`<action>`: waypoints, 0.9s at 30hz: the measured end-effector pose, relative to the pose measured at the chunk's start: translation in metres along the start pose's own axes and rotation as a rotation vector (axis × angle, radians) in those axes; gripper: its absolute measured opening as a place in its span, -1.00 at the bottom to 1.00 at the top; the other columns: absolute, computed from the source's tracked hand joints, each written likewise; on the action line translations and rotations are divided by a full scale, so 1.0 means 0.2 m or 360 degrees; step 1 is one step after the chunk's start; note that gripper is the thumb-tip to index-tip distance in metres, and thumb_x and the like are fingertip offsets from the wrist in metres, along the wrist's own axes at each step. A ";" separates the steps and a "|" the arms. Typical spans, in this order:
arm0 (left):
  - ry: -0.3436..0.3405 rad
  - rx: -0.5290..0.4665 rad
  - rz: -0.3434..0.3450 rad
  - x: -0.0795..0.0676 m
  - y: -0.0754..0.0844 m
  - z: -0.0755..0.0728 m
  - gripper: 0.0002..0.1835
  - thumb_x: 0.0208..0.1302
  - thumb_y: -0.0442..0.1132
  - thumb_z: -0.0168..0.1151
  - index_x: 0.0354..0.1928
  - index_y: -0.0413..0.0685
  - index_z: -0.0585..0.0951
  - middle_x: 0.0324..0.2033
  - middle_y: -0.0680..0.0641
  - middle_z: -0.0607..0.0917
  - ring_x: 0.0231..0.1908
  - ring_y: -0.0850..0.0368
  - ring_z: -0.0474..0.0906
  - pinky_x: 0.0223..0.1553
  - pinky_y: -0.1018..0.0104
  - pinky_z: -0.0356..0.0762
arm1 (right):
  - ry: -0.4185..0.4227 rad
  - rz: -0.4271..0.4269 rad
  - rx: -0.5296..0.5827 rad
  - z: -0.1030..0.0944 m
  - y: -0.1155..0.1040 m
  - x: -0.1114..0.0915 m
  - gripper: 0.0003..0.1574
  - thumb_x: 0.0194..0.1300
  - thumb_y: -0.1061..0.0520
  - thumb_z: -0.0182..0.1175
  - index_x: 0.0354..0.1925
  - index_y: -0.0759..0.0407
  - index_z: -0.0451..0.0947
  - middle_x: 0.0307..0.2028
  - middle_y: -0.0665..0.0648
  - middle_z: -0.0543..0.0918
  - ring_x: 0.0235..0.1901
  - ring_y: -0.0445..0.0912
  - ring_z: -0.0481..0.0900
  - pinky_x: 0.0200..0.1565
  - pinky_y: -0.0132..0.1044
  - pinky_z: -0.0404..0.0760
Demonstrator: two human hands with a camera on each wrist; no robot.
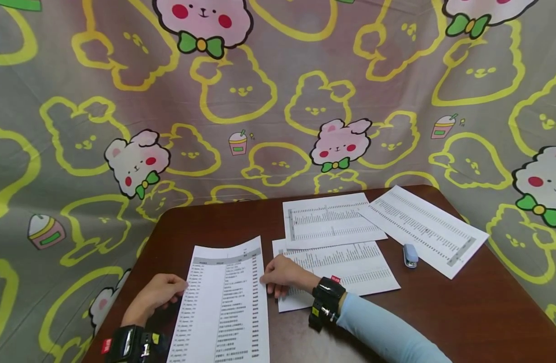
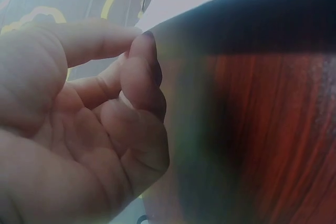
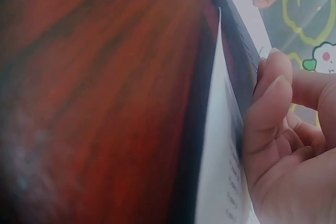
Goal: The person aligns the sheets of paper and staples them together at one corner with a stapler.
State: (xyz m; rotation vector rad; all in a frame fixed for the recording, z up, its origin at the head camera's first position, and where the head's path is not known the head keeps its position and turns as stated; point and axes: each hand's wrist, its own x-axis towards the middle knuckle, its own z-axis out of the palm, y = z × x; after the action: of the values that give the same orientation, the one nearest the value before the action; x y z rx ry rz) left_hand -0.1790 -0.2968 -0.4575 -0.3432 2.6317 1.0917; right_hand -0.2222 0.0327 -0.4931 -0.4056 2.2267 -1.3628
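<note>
A printed sheet of paper with a grey header row is held above the near side of the table. My left hand pinches its left edge between thumb and fingers, and in the left wrist view that hand has its fingers curled below the thumb. On the opposite edge, my right hand pinches the same sheet. The right wrist view shows the right hand with the edge at its fingertips. Just beyond this hand, another printed sheet lies flat, partly behind the right hand and wrist.
Farther back lie a third sheet and, at the right, a slanted one; these sheets partly overlap. A small light-blue stapler stands beside the slanted sheet. Behind the brown table hangs a patterned curtain.
</note>
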 end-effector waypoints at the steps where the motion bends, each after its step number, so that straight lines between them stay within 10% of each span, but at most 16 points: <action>1: -0.0002 0.0004 0.0000 0.00 0.00 0.00 -0.72 0.25 -0.15 0.12 -0.18 -0.24 0.58 -0.47 -0.09 0.54 -0.46 0.06 0.44 -0.51 0.25 0.34 | 0.0005 0.0006 0.0002 0.00 0.00 0.00 -0.78 0.14 0.17 0.22 -0.59 0.21 0.56 -0.75 0.11 0.59 -0.84 -0.16 0.46 -0.79 -0.33 0.42; 27: 0.0045 0.0034 -0.0019 0.01 0.00 0.04 -0.75 0.26 -0.19 0.10 -0.18 -0.24 0.59 -0.44 -0.09 0.56 -0.44 0.06 0.45 -0.50 0.27 0.32 | -0.0008 0.0069 0.0033 0.01 -0.03 -0.02 -0.65 0.29 0.14 0.05 -0.56 0.28 0.57 -0.71 0.17 0.62 -0.82 -0.12 0.50 -0.80 -0.32 0.42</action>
State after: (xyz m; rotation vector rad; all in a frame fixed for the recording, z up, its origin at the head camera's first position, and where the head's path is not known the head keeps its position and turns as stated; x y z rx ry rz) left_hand -0.1798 -0.2904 -0.4634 -0.3721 2.6606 1.0620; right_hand -0.2185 0.0310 -0.4882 -0.3516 2.2025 -1.3597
